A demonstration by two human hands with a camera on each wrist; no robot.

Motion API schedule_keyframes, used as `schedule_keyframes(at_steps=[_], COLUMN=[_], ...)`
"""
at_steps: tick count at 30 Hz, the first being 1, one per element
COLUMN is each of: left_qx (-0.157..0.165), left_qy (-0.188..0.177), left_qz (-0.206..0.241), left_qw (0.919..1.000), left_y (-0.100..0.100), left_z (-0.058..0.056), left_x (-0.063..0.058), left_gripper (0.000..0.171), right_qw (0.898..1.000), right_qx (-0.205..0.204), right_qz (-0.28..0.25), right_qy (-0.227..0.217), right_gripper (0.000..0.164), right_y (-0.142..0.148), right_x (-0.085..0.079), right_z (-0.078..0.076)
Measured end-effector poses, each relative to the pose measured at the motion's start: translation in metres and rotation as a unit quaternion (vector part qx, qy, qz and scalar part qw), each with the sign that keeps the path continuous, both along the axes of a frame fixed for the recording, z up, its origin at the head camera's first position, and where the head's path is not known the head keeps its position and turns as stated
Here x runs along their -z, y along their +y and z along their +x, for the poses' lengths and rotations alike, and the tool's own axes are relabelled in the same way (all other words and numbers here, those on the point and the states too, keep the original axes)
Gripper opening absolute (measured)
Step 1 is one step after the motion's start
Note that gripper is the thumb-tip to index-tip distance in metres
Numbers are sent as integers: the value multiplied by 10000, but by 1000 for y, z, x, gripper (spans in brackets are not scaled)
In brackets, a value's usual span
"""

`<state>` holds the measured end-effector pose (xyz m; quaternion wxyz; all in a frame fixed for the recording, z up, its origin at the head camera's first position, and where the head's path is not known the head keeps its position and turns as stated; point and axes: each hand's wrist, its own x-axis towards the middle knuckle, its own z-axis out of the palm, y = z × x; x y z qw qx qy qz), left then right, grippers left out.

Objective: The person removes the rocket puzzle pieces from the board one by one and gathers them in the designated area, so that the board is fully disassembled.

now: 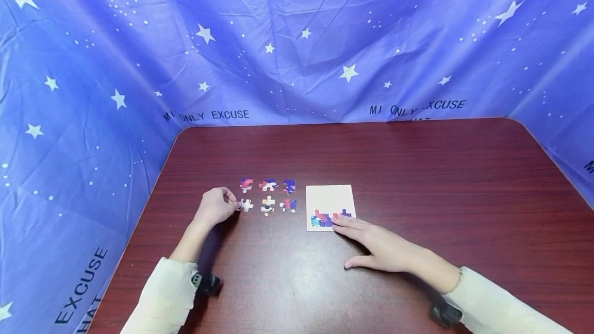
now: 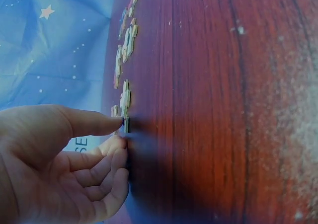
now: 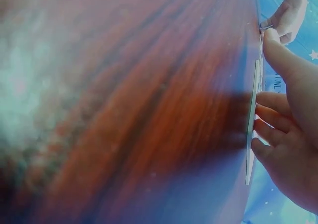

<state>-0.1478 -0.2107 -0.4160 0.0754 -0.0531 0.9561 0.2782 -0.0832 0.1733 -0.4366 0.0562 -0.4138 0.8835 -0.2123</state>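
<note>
My left hand (image 1: 217,206) pinches the left edge of a jigsaw piece (image 1: 247,204) between thumb and index finger, at the near-left corner of a small group. The left wrist view shows that piece (image 2: 124,100) low over the table, with the thumb on its edge and the other fingers curled below. My right hand (image 1: 378,244) lies with fingers extended across the lower right of a white puzzle board (image 1: 328,197). Joined pieces (image 1: 319,219) in red, blue and purple fill the board's near strip, partly hidden by the fingertips. The thumb is spread off the board.
Several other loose pieces lie in two rows left of the board, among them a red one (image 1: 246,184), a purple one (image 1: 289,186) and a white one (image 1: 267,205). The dark red wooden table (image 1: 417,169) meets a blue star-patterned curtain (image 1: 297,66) at its back and sides.
</note>
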Motion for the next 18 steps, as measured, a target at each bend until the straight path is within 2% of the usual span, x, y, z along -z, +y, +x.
schedule_keyframes(at_steps=[7, 11, 18], left_qx=[-57, -27, 18], left_qy=[165, 124, 84], left_qz=[-92, -60, 32], left_qw=[9998, 9999, 10000], left_y=[-2, -3, -5], left_z=[0, 0, 0], left_x=[2, 2, -6], left_gripper=[13, 13, 15], right_qw=[9999, 9999, 9999], right_qx=[34, 15, 164], right_qz=[89, 112, 12], right_qy=[-74, -112, -22], right_gripper=[70, 68, 65], right_y=[0, -2, -7], right_x=[-3, -5, -7], right_z=[-1, -3, -4])
